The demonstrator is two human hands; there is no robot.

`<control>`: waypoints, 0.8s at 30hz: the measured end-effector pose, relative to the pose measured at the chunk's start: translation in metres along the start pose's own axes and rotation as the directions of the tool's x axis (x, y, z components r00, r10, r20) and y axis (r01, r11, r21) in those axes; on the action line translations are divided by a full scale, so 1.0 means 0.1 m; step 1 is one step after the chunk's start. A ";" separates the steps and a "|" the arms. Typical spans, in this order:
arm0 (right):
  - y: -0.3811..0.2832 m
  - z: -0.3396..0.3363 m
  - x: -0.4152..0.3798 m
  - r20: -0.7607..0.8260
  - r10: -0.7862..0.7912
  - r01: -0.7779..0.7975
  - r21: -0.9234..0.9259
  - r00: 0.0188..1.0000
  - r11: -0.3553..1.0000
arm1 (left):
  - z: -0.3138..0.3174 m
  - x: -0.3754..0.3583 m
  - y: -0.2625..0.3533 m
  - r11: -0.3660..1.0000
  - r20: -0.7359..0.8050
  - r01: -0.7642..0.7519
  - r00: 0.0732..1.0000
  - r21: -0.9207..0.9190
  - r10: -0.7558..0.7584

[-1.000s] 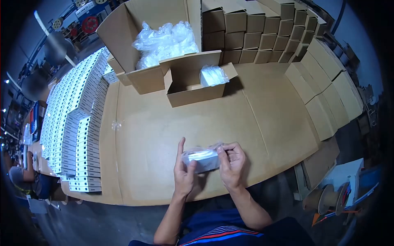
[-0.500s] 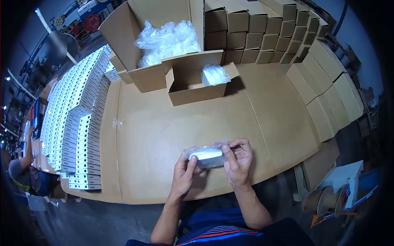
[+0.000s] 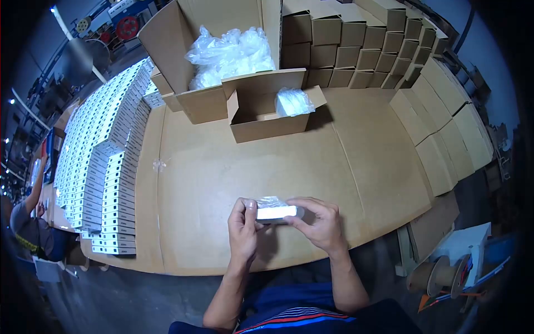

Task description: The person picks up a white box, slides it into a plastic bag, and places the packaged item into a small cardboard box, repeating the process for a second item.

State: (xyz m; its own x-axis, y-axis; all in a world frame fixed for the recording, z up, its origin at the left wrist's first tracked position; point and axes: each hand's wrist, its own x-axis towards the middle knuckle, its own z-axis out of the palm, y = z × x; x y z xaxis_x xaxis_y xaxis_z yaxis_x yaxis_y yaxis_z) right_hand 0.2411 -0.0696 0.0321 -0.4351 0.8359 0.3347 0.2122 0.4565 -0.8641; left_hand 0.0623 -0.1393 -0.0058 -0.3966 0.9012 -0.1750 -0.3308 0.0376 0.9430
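Observation:
Near the front of the cardboard-covered table (image 3: 222, 245), a small white item in clear plastic wrap (image 3: 276, 213) is held up between both hands. My left hand (image 3: 243, 225) pinches its left end, thumb on top. At its right end, my right hand (image 3: 319, 221) grips it between thumb and fingers. Loose clear film rises above the item's upper edge. Beyond the hands, an open small carton (image 3: 270, 131) holds a wrapped bundle (image 3: 293, 102) at its right end. Behind that is a large open box (image 3: 208, 107) full of clear plastic bags (image 3: 233, 58).
Stacks of small white boxes (image 3: 105, 150) line the left side. Brown cartons (image 3: 339, 53) are piled at the back right, with more cartons (image 3: 445, 133) along the right edge. Another person (image 3: 36, 222) is at the far left; cable spools (image 3: 439, 275) stand at lower right.
The wrapped item has turned slightly, showing a brighter white face. My left hand has shifted up a little, and my right fingers have moved left and closed over its end.

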 end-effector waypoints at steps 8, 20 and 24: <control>0.13 0.01 -0.02 0.047 -0.014 0.011 0.052 0.999 0.999 | 0.02 -0.05 0.20 0.970 0.075 0.098 0.994 -0.223 -0.083; 0.11 -0.05 0.04 0.131 -0.216 0.224 -0.052 0.968 0.973 | -0.10 -0.03 0.26 0.765 0.427 -0.410 0.883 0.497 0.195; 0.00 -0.04 0.09 0.121 -0.247 0.258 -0.077 0.961 0.963 | -0.12 -0.01 0.24 0.822 0.378 -0.349 0.908 0.449 0.180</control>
State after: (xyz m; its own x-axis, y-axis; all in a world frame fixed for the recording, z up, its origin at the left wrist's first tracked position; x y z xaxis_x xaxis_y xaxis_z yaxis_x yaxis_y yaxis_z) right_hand 0.2403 -0.0606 0.0364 -0.5764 0.6539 0.4902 0.1597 0.6784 -0.7171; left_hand 0.0450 -0.1447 0.0137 -0.0958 0.9884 0.1175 0.2509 -0.0903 0.9638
